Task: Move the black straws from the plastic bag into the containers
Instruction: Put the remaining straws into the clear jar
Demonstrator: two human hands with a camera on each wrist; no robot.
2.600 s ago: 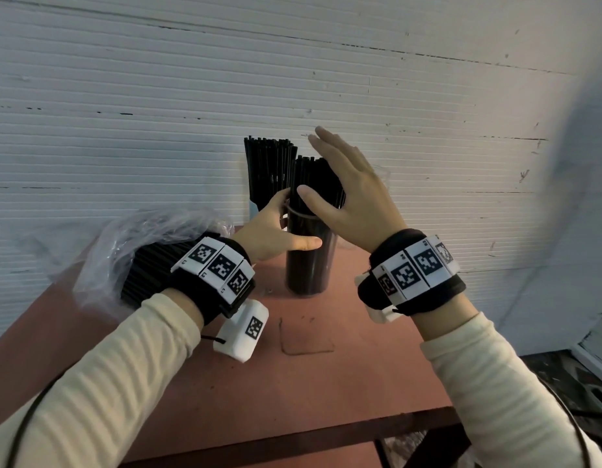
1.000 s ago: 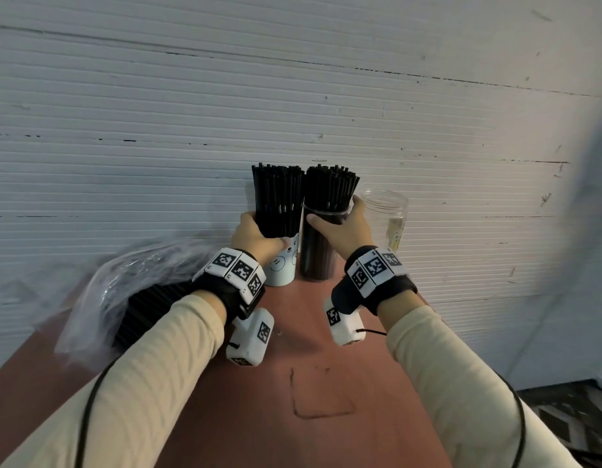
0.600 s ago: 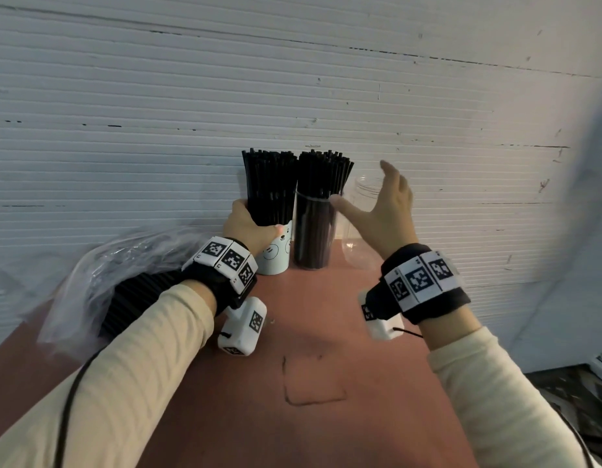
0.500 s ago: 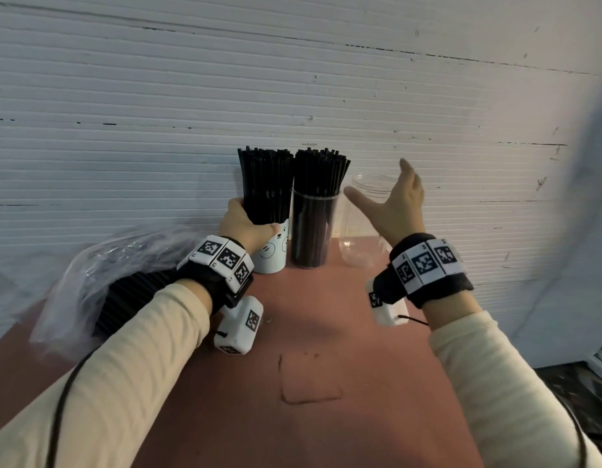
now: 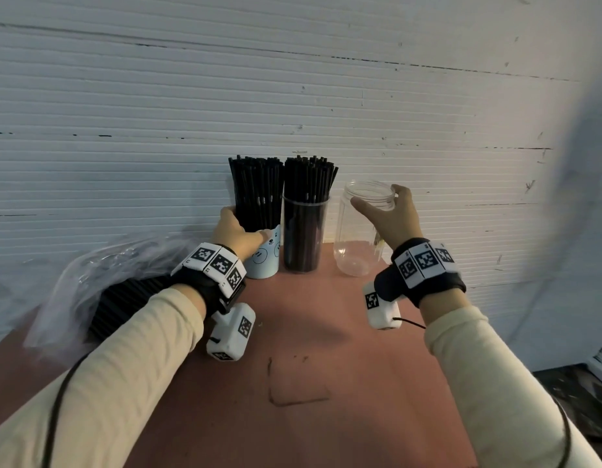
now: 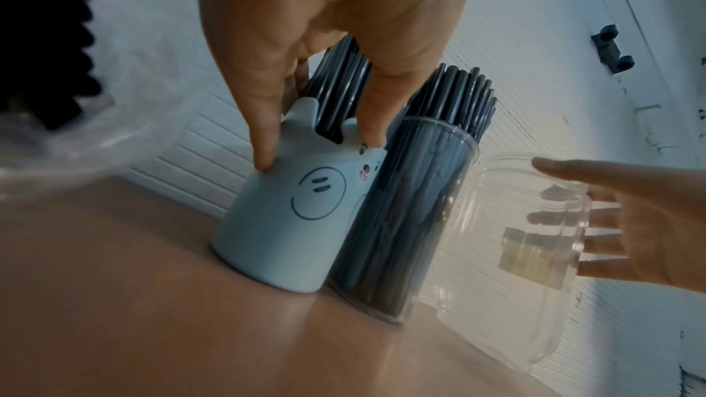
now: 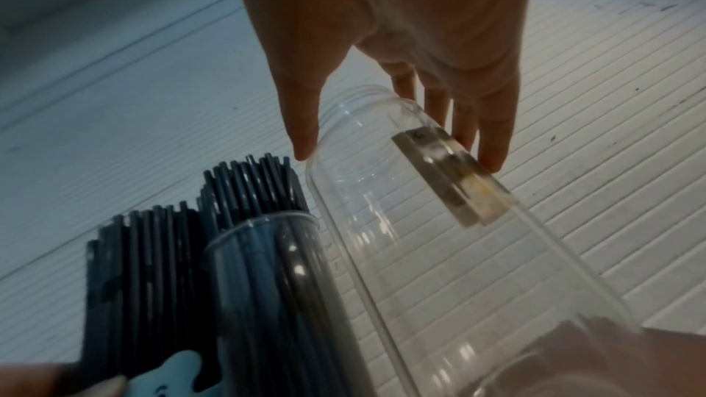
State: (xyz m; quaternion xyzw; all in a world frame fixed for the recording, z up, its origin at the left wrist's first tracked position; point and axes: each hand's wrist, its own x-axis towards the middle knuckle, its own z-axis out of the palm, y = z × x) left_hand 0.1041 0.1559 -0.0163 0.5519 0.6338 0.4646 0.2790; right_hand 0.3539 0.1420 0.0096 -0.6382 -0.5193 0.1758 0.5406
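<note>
A light-blue cup (image 5: pixel 264 261) packed with black straws (image 5: pixel 255 190) stands at the back of the table, and my left hand (image 5: pixel 240 233) grips it at the rim, thumb on its front (image 6: pixel 263 132). Touching its right side is a clear tumbler (image 5: pixel 304 238) that is also full of straws. Right of that stands an empty clear jar (image 5: pixel 357 244). My right hand (image 5: pixel 385 214) reaches around the jar's top with straight fingers (image 7: pixel 492 138) behind it and the thumb at the near rim, without closing. The plastic bag (image 5: pixel 100 275) with more black straws (image 5: pixel 124 302) lies to the left.
The reddish table (image 5: pixel 309 332) ends against a white ribbed wall (image 5: pixel 293 96) just behind the containers. Its right edge drops to a dark floor (image 5: pixel 580 393). A pencilled square mark (image 5: pixel 296 383) is on the tabletop between my forearms.
My right hand let go of the clear tumbler of straws and moved right to the empty jar, fingers now around its top. The left hand stayed on the blue cup.
</note>
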